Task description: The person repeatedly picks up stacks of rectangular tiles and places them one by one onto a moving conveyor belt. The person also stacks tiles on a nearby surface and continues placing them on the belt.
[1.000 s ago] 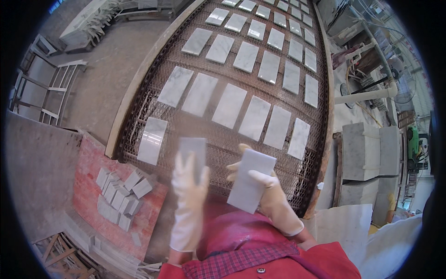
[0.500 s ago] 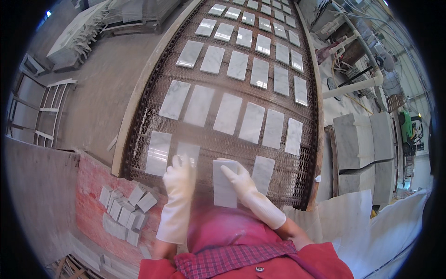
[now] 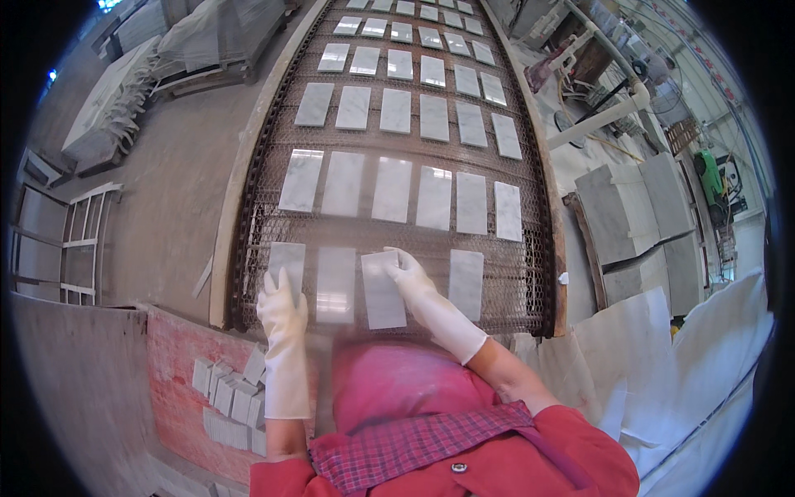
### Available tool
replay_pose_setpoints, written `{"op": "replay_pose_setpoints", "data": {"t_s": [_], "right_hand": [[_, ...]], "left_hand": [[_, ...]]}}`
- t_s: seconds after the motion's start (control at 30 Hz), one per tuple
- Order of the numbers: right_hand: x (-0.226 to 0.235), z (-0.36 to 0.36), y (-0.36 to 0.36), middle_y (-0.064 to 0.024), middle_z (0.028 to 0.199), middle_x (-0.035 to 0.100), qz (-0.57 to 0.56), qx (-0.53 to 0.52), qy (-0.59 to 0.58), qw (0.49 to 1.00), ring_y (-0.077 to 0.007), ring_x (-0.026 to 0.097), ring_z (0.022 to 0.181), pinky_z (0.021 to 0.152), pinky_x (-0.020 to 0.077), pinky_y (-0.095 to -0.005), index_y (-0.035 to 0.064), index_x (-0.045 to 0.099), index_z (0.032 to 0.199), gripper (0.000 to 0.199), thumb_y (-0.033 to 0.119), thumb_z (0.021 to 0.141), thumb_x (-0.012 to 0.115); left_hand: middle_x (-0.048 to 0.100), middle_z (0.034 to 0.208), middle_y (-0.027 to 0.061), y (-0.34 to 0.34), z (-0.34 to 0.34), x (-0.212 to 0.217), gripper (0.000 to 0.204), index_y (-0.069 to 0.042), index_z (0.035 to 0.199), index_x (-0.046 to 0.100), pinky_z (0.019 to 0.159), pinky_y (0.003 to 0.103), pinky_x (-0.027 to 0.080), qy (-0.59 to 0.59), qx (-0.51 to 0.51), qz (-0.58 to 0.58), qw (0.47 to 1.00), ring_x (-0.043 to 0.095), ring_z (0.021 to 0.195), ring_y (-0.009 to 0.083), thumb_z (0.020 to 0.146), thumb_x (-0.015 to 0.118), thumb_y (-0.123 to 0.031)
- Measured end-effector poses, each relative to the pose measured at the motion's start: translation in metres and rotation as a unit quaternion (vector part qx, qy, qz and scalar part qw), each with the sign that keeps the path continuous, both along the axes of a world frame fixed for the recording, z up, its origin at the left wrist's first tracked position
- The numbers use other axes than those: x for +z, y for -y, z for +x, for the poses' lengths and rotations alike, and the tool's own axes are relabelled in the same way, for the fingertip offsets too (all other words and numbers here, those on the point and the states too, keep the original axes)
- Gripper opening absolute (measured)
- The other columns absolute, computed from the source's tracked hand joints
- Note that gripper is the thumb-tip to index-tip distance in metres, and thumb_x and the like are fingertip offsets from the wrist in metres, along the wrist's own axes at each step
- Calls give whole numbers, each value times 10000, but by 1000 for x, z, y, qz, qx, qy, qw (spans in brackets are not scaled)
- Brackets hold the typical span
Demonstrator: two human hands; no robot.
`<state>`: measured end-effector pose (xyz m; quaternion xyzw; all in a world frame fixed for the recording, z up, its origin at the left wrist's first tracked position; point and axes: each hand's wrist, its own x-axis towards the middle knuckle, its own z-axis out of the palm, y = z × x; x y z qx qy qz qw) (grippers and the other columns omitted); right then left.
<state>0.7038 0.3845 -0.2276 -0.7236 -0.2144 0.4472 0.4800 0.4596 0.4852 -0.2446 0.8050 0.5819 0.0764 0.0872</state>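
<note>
My right hand (image 3: 414,277), in a cream rubber glove, grips the upper right corner of a white-grey marble tile (image 3: 383,294). This tile is slightly tilted in the nearest row of a mesh conveyor belt (image 3: 397,234); whether it touches the mesh I cannot tell. My left hand (image 3: 282,308), gloved alike, has its fingers apart over the lower part of the row's leftmost tile (image 3: 287,258). Between the hands lies another tile (image 3: 336,286), glossy with reflected light. To the right of my right hand is a further tile (image 3: 466,286).
Several rows of marble tiles (image 3: 395,110) run up the belt, between pale side rails (image 3: 263,116). At lower left, small stone pieces (image 3: 228,393) are stacked on a red surface (image 3: 170,364). Grey slabs (image 3: 629,207) and white sheeting (image 3: 617,340) stand at right.
My left hand has moved left from the second tile onto the leftmost one. The right hand has carried its tile a little left and away from me. The view has shifted slightly.
</note>
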Motion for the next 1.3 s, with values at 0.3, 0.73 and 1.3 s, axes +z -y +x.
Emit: {"op": "replay_pose_setpoints", "data": {"t_s": [0.3, 0.73, 1.3], "right_hand": [[-26, 0, 4, -104, 1444, 608, 36, -77, -40, 996, -211, 558, 1331, 1116, 405, -322, 142, 565, 1463, 487, 53, 984, 577], [-41, 5, -2, -105, 1344, 649, 68, -90, -31, 993, -222, 618, 1203, 1040, 486, -353, 96, 539, 1465, 484, 42, 987, 589], [62, 62, 135, -121, 1363, 648, 9, -62, 192, 979, -232, 631, 1228, 1046, 488, -370, 192, 538, 1480, 498, 330, 1009, 621]], "left_hand": [[468, 1534, 204, 12, 8, 10, 689, -121, 1480, 482, 1004, 465, 497, -53, 4, 41, 998, 588, 1193, 384, 877, 747, -321], [455, 1545, 211, 75, 54, 3, 573, -122, 1423, 573, 1028, 578, 464, 45, -100, 4, 994, 539, 1233, 536, 861, 668, -185], [526, 1475, 239, 79, 65, -15, 548, -86, 1360, 608, 973, 578, 495, 60, -77, 90, 991, 580, 1163, 519, 818, 685, -113]]}}
